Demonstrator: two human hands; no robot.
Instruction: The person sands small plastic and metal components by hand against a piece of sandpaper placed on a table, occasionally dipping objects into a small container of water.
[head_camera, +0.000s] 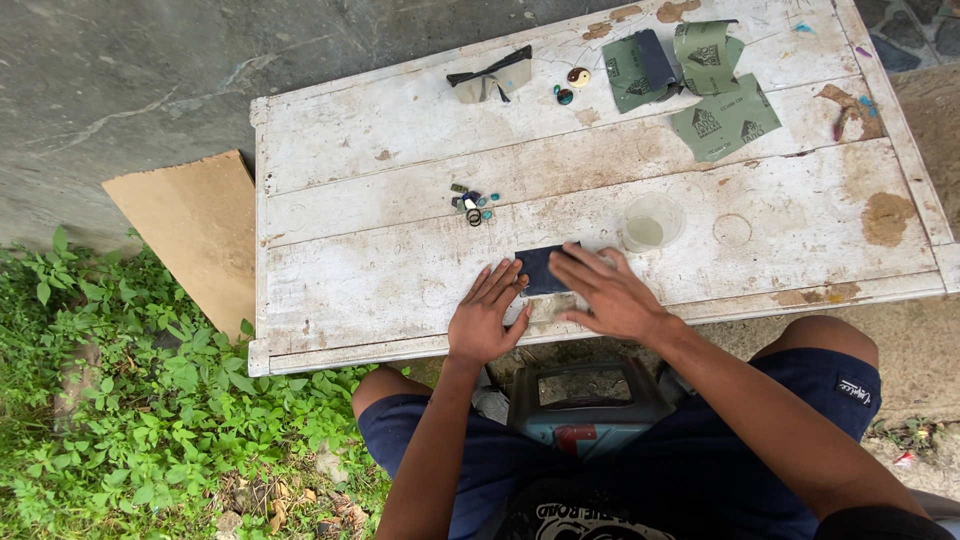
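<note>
Both hands lay flat on a dark sheet (545, 268) near the front edge of a worn white table (400, 270). The left hand (487, 318) was spread, fingers splayed, its fingertips touching the sheet's left edge. The right hand (612, 293) was also open, palm down, fingers pressing over the sheet's right side; neither hand pinched anything. Just beyond the right hand stood a clear cup (651, 222). A cluster of small stones and rings (472, 202) lay behind the left hand. Farther back were safety glasses (490, 76) and green sandpaper pieces (715, 95). A board (195, 225) leaned left of the table, beside green plants (140, 400).
</note>
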